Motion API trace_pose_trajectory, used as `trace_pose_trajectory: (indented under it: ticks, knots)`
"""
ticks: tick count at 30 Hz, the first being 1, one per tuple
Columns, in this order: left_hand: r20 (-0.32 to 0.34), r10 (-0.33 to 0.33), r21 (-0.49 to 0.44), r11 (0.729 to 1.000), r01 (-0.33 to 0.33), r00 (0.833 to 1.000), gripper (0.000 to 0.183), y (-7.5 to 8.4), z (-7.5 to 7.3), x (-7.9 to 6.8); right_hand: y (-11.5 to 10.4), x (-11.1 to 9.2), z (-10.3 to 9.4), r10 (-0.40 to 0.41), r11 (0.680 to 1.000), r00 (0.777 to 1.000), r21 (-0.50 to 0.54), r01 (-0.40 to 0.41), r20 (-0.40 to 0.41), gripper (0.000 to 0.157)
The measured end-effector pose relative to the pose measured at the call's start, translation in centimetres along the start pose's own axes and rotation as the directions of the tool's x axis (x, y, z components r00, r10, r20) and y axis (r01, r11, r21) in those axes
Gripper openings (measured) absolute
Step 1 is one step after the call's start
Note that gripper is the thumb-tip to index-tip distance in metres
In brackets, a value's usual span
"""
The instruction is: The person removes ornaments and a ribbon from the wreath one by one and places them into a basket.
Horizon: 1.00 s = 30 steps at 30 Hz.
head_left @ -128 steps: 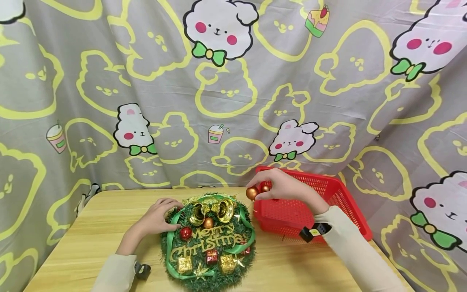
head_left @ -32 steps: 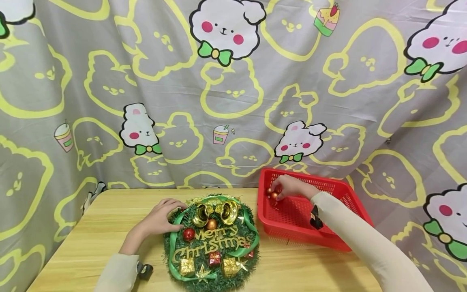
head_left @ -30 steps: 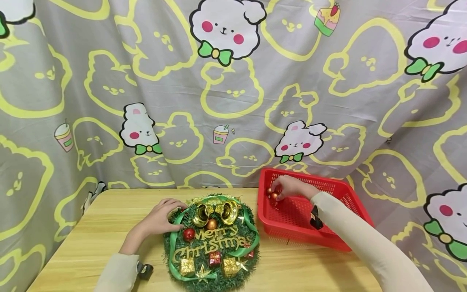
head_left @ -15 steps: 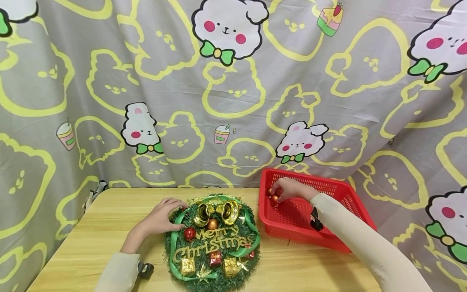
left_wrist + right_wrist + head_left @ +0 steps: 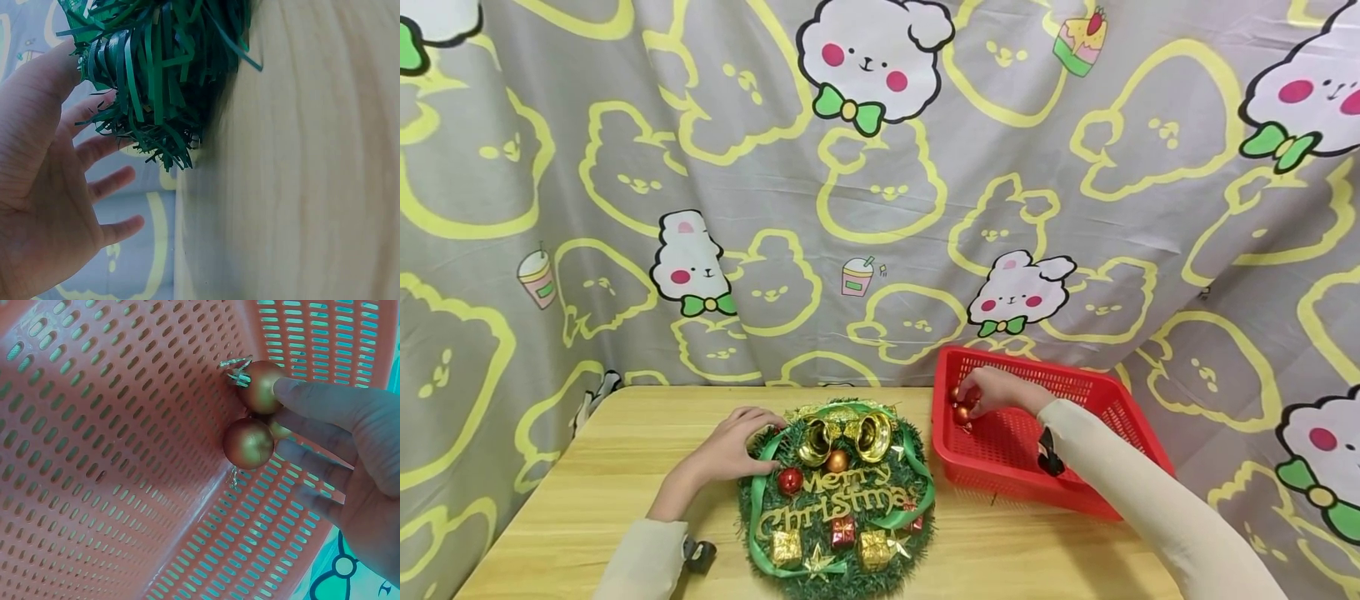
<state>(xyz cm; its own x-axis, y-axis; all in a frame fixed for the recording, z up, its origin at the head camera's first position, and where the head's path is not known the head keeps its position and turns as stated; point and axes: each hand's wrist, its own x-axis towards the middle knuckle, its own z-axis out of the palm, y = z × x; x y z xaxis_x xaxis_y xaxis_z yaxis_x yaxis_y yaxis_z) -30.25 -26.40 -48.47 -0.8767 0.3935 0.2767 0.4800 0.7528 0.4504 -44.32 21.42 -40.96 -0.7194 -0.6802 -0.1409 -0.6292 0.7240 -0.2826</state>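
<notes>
A green tinsel Christmas wreath (image 5: 837, 575) is on the table, with gold lettering, two gold bells, a green ribbon, small gift boxes, and red and copper balls. My left hand (image 5: 726, 450) rests at its left edge; in the left wrist view the fingers are spread, with the thumb and first fingers by the tinsel (image 5: 150, 81). My right hand (image 5: 996, 390) is inside the red basket (image 5: 1030, 483). In the right wrist view its thumb and forefinger pinch a copper Christmas ball (image 5: 257, 387) with a silver cap. A second copper ball (image 5: 249, 444) touches it below; another is partly hidden behind.
The wooden table (image 5: 617, 433) runs back to a grey curtain (image 5: 880, 208) with cartoon animals. The basket has perforated walls and stands right of the wreath, its far side close to the curtain. A black-and-white item (image 5: 597, 396) shows at the table's far left corner.
My right hand has moved from the basket's left rim, where it held copper balls, down into the basket. During the last second it shifts only slightly. My left hand stays at the wreath.
</notes>
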Motion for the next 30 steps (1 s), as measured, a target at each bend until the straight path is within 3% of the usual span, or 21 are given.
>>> trace_pose_trajectory:
  ticks: [9,23,30]
  knots:
    - [0.009,-0.001,0.004,1.000,0.001,1.000,0.057,0.0,0.0,0.1,-0.1,-0.1,-0.5,0.040,0.998,0.999,0.037,-0.041,0.021,0.033]
    - [0.014,-0.004,-0.002,1.000,0.004,1.000,0.057,-0.1,-0.1,0.0,-0.7,-0.6,-1.1,0.019,1.000,1.000,0.018,-0.020,0.007,0.028]
    - [0.012,-0.005,0.001,1.000,0.005,1.000,0.058,0.0,-0.1,0.0,-1.0,-0.7,-1.5,0.055,0.996,0.998,0.069,-0.055,0.009,0.028]
